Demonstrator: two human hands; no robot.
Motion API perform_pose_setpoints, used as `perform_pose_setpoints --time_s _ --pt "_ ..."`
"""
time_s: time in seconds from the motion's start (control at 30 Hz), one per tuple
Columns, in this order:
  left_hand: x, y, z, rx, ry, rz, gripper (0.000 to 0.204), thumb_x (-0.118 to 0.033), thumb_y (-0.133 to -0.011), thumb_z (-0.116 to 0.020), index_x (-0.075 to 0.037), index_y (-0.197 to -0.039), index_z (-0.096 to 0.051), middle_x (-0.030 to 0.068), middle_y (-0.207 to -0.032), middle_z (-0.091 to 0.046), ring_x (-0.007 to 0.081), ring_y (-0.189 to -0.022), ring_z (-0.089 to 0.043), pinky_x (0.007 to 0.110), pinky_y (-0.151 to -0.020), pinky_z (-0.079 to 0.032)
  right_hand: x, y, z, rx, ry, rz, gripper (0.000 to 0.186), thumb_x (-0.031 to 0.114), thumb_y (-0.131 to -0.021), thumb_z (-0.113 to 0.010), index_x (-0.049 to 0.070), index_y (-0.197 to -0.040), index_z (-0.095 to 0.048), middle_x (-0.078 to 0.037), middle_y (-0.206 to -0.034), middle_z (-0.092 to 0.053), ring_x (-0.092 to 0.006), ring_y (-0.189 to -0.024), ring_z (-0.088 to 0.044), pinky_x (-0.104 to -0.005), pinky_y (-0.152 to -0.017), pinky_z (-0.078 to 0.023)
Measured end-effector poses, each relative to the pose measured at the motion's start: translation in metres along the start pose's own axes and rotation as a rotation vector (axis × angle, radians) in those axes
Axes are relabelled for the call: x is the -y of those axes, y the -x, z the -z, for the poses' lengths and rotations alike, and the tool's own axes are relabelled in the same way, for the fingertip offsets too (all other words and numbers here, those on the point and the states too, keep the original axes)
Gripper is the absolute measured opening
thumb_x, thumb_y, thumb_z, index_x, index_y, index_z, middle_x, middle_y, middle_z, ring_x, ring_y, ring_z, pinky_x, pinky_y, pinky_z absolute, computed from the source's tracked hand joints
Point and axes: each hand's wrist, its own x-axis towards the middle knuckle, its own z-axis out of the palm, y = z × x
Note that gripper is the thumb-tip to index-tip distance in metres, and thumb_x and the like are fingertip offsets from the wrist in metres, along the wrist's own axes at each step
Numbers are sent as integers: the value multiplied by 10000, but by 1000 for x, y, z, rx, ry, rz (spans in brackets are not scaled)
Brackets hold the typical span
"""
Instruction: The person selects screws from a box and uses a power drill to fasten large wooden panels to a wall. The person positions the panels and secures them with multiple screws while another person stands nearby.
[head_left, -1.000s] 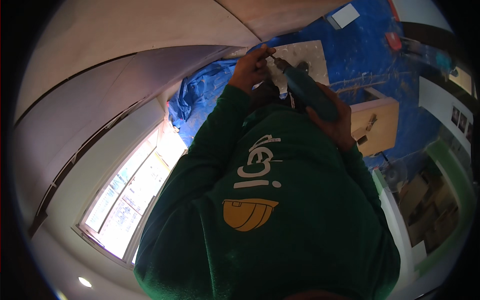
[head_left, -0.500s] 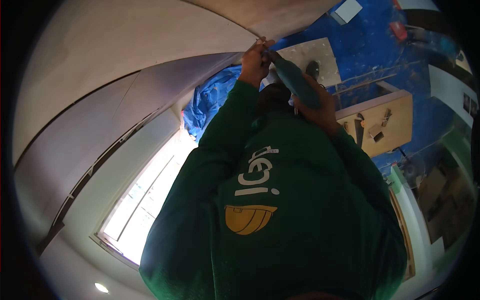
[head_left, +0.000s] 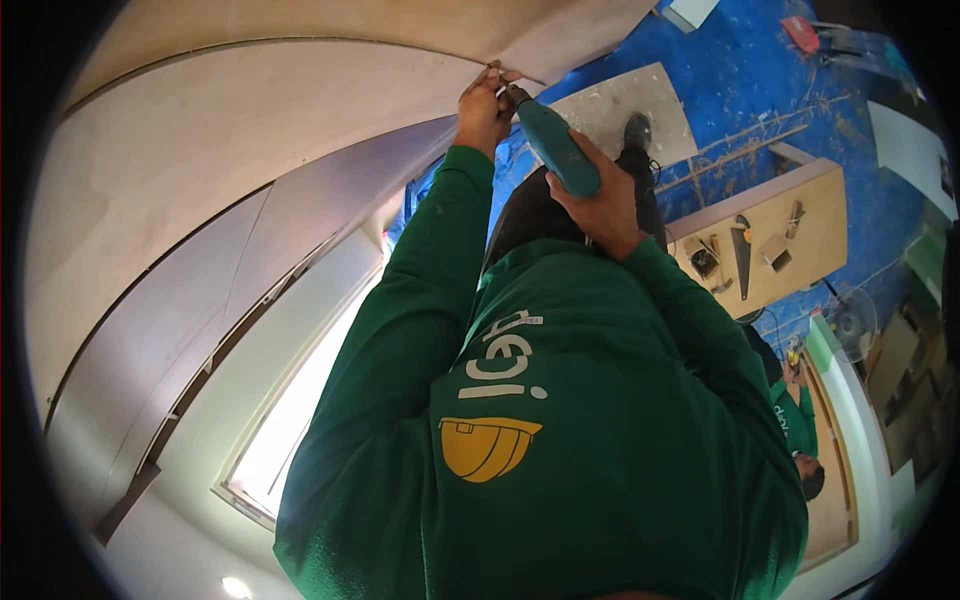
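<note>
My right hand (head_left: 608,205) is closed round the handle of a teal power drill (head_left: 556,148), which points away from me toward a tall pale wooden panel (head_left: 300,95). At the drill's front end, my left hand (head_left: 483,112) has its fingers pinched together against the panel's lower edge. Whatever lies between those fingers is too small to make out. The drill's tip is very close to the left fingertips; I cannot tell whether they touch.
A low wooden bench (head_left: 765,245) at the right carries a handsaw (head_left: 742,255) and small wood pieces. Blue sheeting (head_left: 735,80) covers the floor, with a pale board (head_left: 630,110) under my foot. A person in green (head_left: 795,420) and a fan (head_left: 852,318) are farther right.
Both hands and the drill have shifted slightly left in the picture as the view moved. My dark shoe shows more plainly, and a person in green has come into view at the right.
</note>
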Motion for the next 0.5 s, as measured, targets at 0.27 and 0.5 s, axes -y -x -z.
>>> perform_pose_setpoints --time_s 0.27,0.5 --pt "-3 -13 3 -5 -25 32 270 -180 -1133 -537 -118 -1374 -639 87 -1059 -768 76 -520 -457 217 -411 -346 -2 -5 -4 32 -7 -54 720 202 -827 -896 53 -1465 -599 -245 -1285 -716 -400 -1122 -742 -447 -944 -609" --pt "-8 -14 3 -14 -60 50 281 -221 -1146 -517 -108 -1371 -642 92 -1066 -772 76 -518 -448 218 -410 -340 -3 -9 -3 20 -11 -23 708 147 -836 -899 30 -1472 -611 -229 -1213 -758 -316 -1086 -773 -403 -934 -605"
